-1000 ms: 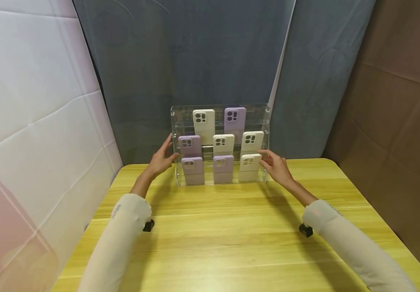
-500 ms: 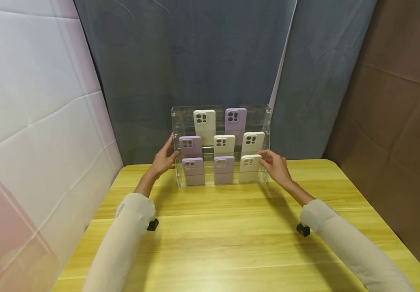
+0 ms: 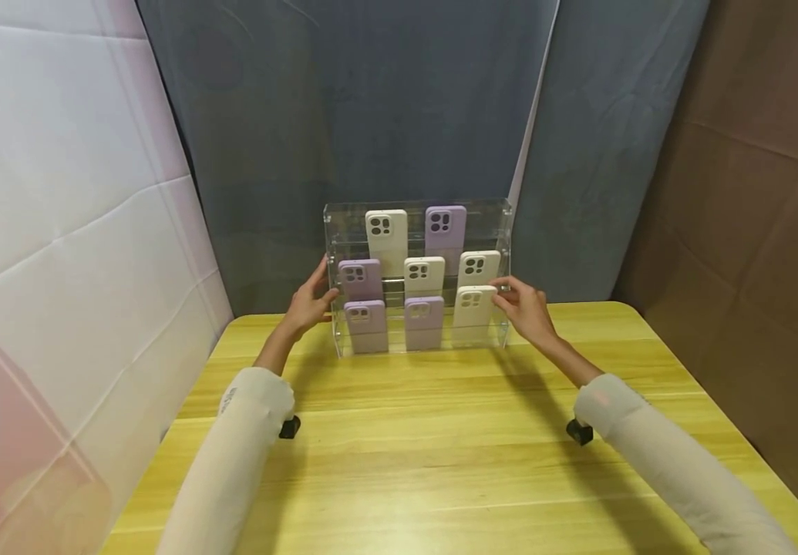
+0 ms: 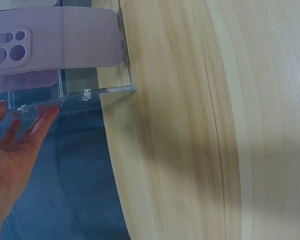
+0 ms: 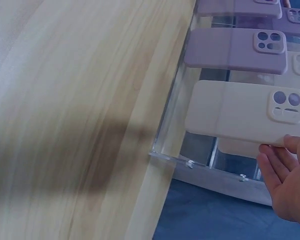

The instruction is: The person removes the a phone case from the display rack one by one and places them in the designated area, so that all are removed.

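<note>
In the head view a clear acrylic display rack (image 3: 418,208) stands upright at the back of the table, bearing white and lilac phone cases in tiers. My right hand (image 3: 525,307) pinches the upper right edge of a white phone case (image 5: 235,110) in the bottom tier, thumb in front and fingers underneath in the right wrist view. The case's lower part sits behind the clear front lip. At the rack's left side my left hand (image 3: 308,306) rests extended fingers (image 4: 42,125) against the side panel, close to a lilac case (image 4: 85,37).
Behind the rack hangs a dark grey-blue cloth (image 3: 433,108). A white cloth wall (image 3: 79,154) rises on the left, a brown one (image 3: 739,193) on the right. The wooden table (image 3: 412,455) extends in front. Neighbouring cases crowd the right hand's case, including a lilac one (image 5: 235,50).
The white case at the bottom right has risen slightly in its slot, with my right hand moving up along with it. My left hand stays at the rack's side.
</note>
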Available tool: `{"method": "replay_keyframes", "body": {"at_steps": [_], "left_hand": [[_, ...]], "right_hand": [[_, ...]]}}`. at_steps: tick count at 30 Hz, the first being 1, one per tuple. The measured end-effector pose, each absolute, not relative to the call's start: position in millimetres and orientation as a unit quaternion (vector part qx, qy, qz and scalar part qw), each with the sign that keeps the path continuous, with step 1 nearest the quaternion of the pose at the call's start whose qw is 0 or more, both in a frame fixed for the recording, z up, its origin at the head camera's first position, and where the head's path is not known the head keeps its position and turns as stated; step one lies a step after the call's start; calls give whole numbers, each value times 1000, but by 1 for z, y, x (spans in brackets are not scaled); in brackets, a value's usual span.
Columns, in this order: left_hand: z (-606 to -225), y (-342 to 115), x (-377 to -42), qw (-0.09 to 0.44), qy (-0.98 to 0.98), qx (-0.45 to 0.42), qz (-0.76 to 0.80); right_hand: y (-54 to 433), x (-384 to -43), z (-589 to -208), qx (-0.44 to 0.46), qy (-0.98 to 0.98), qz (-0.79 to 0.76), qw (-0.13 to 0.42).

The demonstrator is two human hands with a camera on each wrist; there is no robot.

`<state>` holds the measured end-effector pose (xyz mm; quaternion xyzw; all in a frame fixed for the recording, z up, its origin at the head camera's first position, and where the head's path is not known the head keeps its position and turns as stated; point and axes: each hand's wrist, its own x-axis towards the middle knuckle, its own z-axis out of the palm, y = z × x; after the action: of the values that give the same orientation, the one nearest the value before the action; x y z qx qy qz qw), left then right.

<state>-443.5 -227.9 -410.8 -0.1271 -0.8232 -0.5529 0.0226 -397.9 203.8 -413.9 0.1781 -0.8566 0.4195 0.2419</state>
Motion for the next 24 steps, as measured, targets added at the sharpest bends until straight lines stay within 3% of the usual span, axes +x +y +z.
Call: {"method": "replay_keyframes", "body": {"at_steps": [17, 24], "left_hand": [[-407, -231, -444, -12, -804, -119, -582], [-381, -226, -423, -53, -783, -110, -610]], "right_hand": [[210, -392, -375, 190, -854, 406, 266], [207, -389, -367, 197, -853, 409, 257]]}}
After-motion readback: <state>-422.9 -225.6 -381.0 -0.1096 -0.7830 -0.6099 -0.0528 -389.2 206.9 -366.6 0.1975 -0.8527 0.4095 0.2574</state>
